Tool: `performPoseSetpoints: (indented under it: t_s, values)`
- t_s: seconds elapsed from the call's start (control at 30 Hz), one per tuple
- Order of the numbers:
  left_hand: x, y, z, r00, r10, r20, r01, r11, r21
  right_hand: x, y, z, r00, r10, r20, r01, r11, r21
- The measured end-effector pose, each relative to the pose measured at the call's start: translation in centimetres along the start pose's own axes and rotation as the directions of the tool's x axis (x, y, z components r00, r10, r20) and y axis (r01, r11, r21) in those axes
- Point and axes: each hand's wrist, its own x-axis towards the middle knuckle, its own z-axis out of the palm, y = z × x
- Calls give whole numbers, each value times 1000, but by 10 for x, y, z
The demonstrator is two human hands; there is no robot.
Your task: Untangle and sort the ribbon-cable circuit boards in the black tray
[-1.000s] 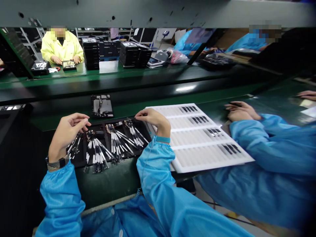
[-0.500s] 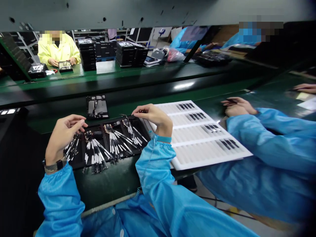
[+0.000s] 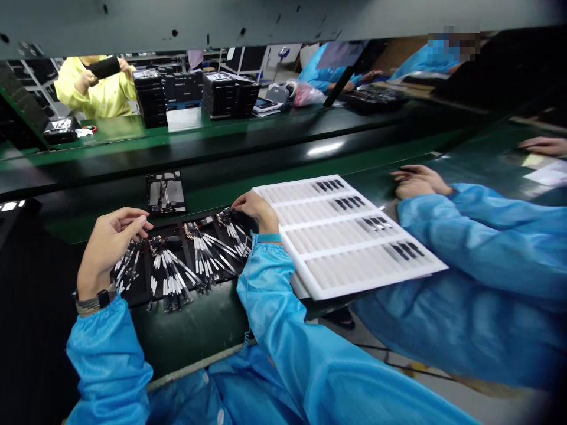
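Note:
A black tray with several compartments holds fanned bundles of thin black-and-white flex cables. Over its left end is my left hand, with loosely bent fingers and no object visible in them. My right hand reaches to the upper end of the rightmost bundle, thumb and forefinger pinched at a flex cable; the fingertips partly cover it. Beyond the tray lies a flat black-and-silver device frame. Right of my right hand, a white slotted tray carries dark strips at the right end of its rows.
A neighbour's hands in blue sleeves rest on the green bench at right. Across the raised ledge, a person in yellow holds up a dark flat object beside stacked black trays. A grey beam crosses overhead.
My right hand has moved left and slightly down, closer to the rightmost cable bundle. My left hand stays nearly in place. The person in yellow has lifted a dark object from the bench.

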Motion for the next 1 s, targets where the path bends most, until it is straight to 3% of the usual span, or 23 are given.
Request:
performPoseSetpoints:
  t_s: [0.2, 0.3, 0.43, 0.57, 0.63, 0.8, 0.9, 1.0]
  values:
    - [1, -4, -4, 1000, 10, -6, -10, 1000, 2, -9, -7, -6, 999, -50, 8, 50, 998, 31]
    - [1, -3, -2, 1000, 18, 0, -18, 1000, 25, -24, -16, -17, 979, -193, 62, 184, 974, 132]
    - [5, 2, 19, 988, 132, 80, -144, 976, 164, -33, -22, -24, 923, -365, 118, 320, 902, 289]
    - [10, 3, 46, 951, 162, 263, -220, 953, 209, -31, -18, -21, 963, -231, 142, 195, 953, 232]
    - [12, 1, 52, 944, 155, 293, -219, 955, 199, -32, -15, -21, 966, -210, 148, 173, 957, 234]
    - [12, -1, 43, 965, 149, 215, -189, 966, 176, -36, -12, -26, 947, -317, 62, 277, 896, 346]
    - [10, 2, 38, 972, 134, 191, -168, 970, 174, -30, -12, -23, 979, -202, -32, 204, 950, 237]
    - [8, 4, 36, 975, 123, 186, -156, 972, 175, -23, -11, -20, 991, -121, -55, 128, 979, 159]
